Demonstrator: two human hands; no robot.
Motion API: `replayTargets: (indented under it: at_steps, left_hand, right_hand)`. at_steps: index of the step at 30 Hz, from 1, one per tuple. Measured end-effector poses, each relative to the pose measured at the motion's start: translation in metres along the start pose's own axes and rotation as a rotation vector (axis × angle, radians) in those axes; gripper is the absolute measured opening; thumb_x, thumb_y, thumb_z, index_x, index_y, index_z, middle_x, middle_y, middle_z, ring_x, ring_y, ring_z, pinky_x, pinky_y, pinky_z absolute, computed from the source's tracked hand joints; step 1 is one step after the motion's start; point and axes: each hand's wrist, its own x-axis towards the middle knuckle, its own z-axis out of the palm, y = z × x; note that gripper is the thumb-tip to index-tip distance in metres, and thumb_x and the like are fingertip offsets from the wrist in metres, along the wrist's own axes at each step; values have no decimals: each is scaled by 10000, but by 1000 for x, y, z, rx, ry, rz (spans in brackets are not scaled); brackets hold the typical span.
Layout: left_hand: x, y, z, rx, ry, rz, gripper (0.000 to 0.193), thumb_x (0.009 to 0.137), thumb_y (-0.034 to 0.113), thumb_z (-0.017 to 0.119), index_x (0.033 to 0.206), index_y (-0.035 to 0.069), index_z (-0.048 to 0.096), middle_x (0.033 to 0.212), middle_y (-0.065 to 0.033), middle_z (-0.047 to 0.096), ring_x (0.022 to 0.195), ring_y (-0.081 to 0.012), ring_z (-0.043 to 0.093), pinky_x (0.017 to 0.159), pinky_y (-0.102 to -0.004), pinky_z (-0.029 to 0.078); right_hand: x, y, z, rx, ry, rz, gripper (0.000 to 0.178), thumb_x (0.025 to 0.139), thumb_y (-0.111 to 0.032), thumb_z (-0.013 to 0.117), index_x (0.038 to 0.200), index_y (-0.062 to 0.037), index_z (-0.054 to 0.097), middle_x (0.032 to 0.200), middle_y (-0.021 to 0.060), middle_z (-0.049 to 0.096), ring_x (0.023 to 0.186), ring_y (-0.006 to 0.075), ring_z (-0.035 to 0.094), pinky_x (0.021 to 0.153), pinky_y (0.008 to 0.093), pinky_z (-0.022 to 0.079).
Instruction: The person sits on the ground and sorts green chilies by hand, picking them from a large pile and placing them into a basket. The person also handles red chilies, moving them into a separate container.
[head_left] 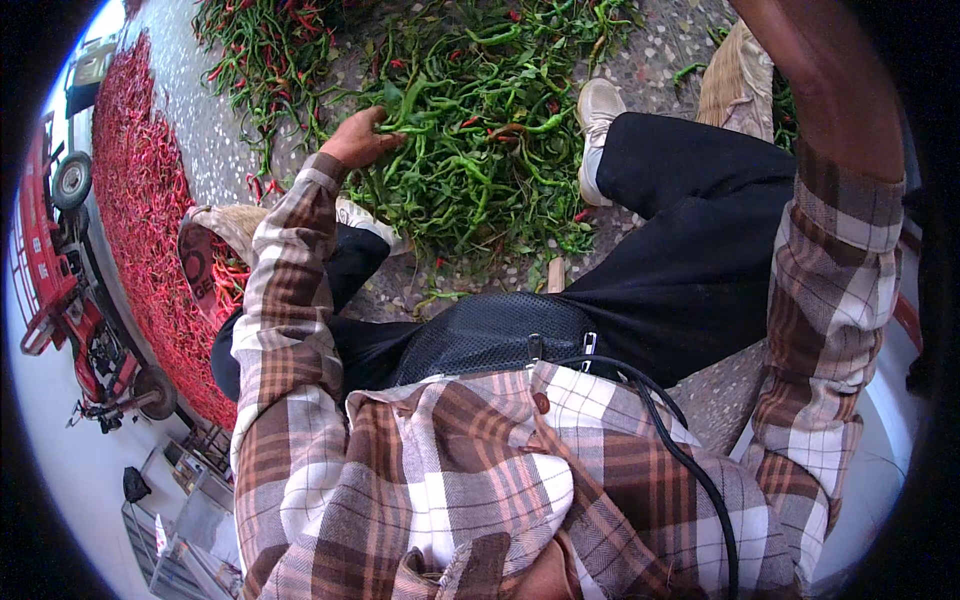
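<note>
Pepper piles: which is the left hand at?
The leafy, mostly green pile between the shoes; the far-left pile is red, the upper-left one mixed red and green.

Speckled floor (pixel 210 120), pale wall (pixel 75 480)

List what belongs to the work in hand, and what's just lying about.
Work in hand:
green peppers, leaves among them
left hand, at their edge
left sack and right sack, probably

Apparently just lying about:
spread of red peppers
red vehicle

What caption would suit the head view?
Left hand at a heap of green peppers, red peppers spread farther left.
</note>
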Motion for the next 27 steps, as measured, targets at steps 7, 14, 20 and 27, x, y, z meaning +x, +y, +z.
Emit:
replayTargets:
  at_steps: [7,14,20,27]
  left_hand:
    - [-9,40,-8,115,30,195,308,813,208,609,1068,42,559,937,-212,641,893,-334,620,813,-427,477]
    - [45,131,116,552,331,673,125,731,101,575,850,71,593,855,-101,588,889,-276,574,750,-391,465]
    - [78,143,160,840,86,413,115,739,198,608,790,99,638,882,-82,640,941,-241,539,793,-369,405]
    - [14,118,86,93,183,302,310,803,202,625,1018,-1,535,940,-156,620,827,-290,588,714,-383,471]
  right_hand:
    - [-3,0,-9,-3,21,7,281,935,-239,518,1020,21,581,916,140,637,821,204,629,720,319,525]
    - [-9,2,-15,-19,39,20,288,933,-238,524,1022,28,585,914,141,638,817,203,628,721,315,524]
    - [-3,1,-9,-20,33,21,293,932,-237,529,1025,34,588,912,141,638,813,203,627,722,312,524]
    - [-1,-7,-6,-9,48,-1,300,930,-237,535,1028,41,592,909,141,638,808,202,626,723,308,524]
